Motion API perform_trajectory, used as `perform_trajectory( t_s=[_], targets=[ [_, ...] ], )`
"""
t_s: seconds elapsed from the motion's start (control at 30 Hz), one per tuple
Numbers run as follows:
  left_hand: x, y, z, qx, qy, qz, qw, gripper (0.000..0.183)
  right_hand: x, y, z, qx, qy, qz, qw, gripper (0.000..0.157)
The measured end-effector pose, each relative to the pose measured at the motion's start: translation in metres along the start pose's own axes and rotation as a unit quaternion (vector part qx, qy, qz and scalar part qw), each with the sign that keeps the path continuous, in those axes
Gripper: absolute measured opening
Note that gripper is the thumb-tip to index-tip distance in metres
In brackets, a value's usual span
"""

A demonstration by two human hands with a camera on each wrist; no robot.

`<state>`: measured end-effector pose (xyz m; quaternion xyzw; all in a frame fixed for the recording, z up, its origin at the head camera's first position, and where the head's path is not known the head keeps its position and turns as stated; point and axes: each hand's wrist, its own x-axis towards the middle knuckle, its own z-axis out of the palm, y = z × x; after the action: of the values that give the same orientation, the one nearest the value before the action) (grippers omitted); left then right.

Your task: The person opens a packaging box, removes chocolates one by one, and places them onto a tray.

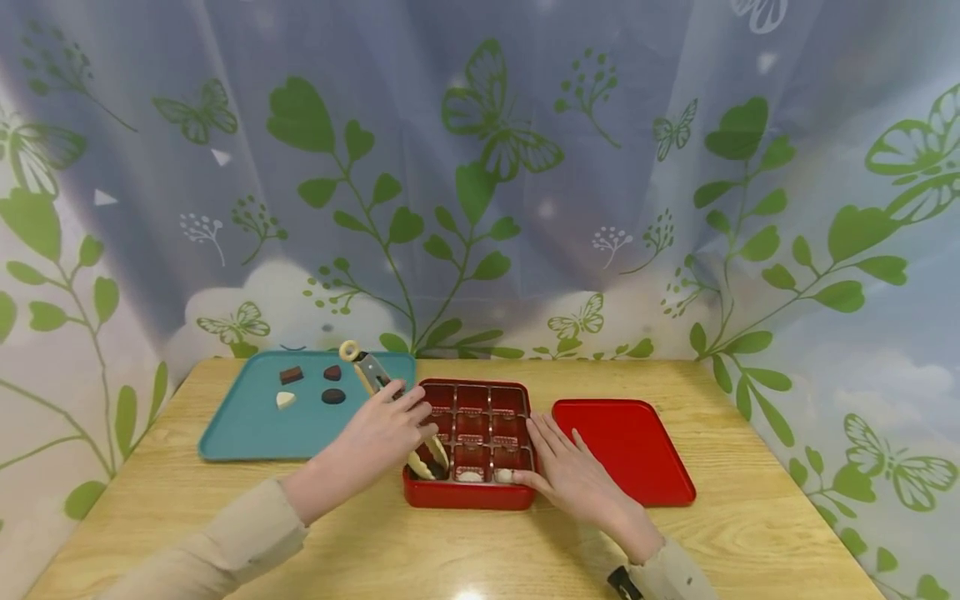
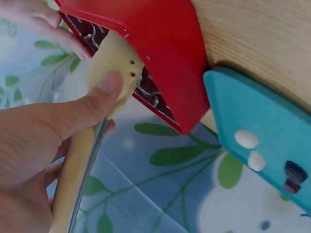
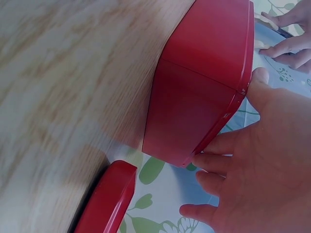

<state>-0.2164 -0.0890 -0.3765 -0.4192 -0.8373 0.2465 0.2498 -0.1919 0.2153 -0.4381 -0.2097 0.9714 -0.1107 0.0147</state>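
Observation:
My left hand (image 1: 390,427) grips a pair of tongs (image 1: 372,372) with cream-coloured tips. In the left wrist view, the thumb presses on one cream arm of the tongs (image 2: 114,58). The tips reach down into the front left compartment of a red box (image 1: 470,497); what lies between them is hidden. A clear divided insert (image 1: 471,425) lines the box, with a white piece (image 1: 470,477) in the front middle compartment and another white piece (image 1: 504,476) in the front right one. Along the box's right rim rests my right hand (image 1: 573,475), its fingers extended.
A teal tray (image 1: 247,429) at the left holds a brown bar-shaped piece (image 1: 291,375), a dark red-brown piece (image 1: 332,373), a white piece (image 1: 286,400) and a black oval piece (image 1: 333,397). Right of the box lies a red lid (image 1: 626,450). A patterned curtain (image 1: 420,167) hangs behind the wooden table (image 1: 360,542).

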Motion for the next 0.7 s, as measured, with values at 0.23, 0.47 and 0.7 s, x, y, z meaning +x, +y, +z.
perform_trajectory(
  t_s=[0.23,0.47,0.7],
  targets=[
    [-0.028,-0.013,0.012,-0.087,0.077,-0.078,0.9901,0.052,0.000,0.001,0.001,-0.005,0.002,-0.002,1.000,0.085],
    [-0.051,-0.016,0.027,-0.189,0.118,-0.154,0.9625,0.058,0.000,-0.001,0.000,-0.005,0.002,0.002,1.000,0.084],
    [-0.069,-0.021,0.033,-0.226,0.132,-0.209,0.9423,0.059,0.002,-0.001,0.001,-0.005,0.001,0.000,1.000,0.084]
  ],
)
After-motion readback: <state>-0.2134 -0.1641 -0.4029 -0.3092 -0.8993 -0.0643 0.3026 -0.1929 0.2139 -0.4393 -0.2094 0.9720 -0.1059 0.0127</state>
